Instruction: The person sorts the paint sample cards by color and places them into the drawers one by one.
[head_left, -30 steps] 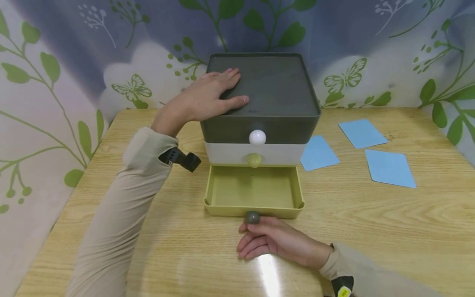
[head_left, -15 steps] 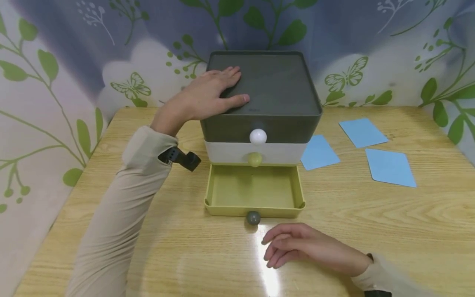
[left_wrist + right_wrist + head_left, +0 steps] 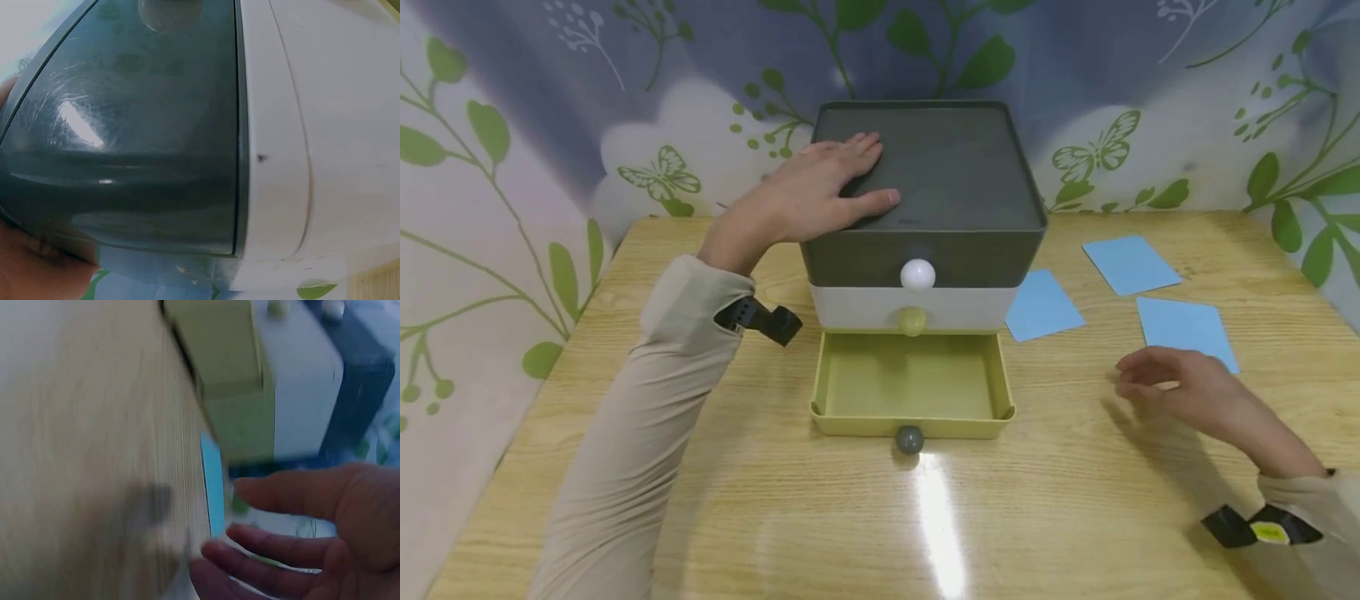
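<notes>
A stacked drawer box (image 3: 940, 167) stands at the back of the table, dark grey on top, white in the middle, yellow-green at the bottom. Its bottom drawer (image 3: 913, 379) is pulled out, showing a bare inside and a grey round knob (image 3: 910, 440). My left hand (image 3: 820, 187) rests flat on the box's top, thumb spread toward the front. Over the table at the right, my right hand (image 3: 1195, 392) hovers with loosely bent fingers and holds nothing. Closest to it is a blue card (image 3: 1187, 325), partly behind the hand. Two more blue cards, one left (image 3: 1043, 307) and one behind (image 3: 1131, 264), lie nearby.
Upper drawers, with a white knob (image 3: 917, 274) and a yellow-green knob (image 3: 913, 320), are closed. A leaf-patterned curtain (image 3: 685, 125) hangs behind the wooden table (image 3: 760, 483). The left card lies against the box's right side.
My right hand has left the grey knob of the bottom drawer and moved right and back toward the blue cards. The left hand stays on the box; the drawer stays out.
</notes>
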A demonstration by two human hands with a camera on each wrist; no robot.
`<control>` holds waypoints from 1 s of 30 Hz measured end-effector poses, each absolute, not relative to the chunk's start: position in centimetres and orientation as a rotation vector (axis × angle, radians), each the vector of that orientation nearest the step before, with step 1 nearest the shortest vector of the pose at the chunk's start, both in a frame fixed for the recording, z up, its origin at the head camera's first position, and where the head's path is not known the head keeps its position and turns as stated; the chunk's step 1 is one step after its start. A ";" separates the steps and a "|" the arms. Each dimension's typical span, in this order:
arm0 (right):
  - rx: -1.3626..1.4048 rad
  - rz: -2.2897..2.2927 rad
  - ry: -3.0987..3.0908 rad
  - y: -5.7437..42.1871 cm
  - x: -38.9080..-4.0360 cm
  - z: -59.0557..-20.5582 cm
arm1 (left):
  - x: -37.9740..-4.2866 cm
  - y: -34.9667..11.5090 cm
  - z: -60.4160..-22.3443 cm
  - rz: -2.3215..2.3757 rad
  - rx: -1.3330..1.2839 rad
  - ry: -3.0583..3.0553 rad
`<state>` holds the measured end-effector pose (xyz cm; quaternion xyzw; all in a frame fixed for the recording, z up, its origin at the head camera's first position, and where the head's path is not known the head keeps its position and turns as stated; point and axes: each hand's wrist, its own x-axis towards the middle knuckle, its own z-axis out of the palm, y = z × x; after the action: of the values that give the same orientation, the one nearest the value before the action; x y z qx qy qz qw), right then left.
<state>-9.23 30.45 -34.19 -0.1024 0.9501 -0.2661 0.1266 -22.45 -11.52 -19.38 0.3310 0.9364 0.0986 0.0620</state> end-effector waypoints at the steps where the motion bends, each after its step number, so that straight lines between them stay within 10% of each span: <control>1: -0.240 -0.693 2.808 31.6 -9.9 -34.0 | -22.5 -11.5 -19.3 0.295 1.001 2.833; 16: -0.401 -0.349 2.730 40.1 -16.8 -34.4 | -22.6 -11.8 -19.4 0.280 1.003 2.839; 30: -0.152 -0.312 2.743 39.1 -15.3 -34.0 | -22.7 -11.5 -19.4 0.285 1.016 2.840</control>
<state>-15.27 39.06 -33.97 -0.0540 0.9746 -0.1107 0.1871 -22.69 -11.53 -19.39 0.3347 0.9359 0.0940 0.0560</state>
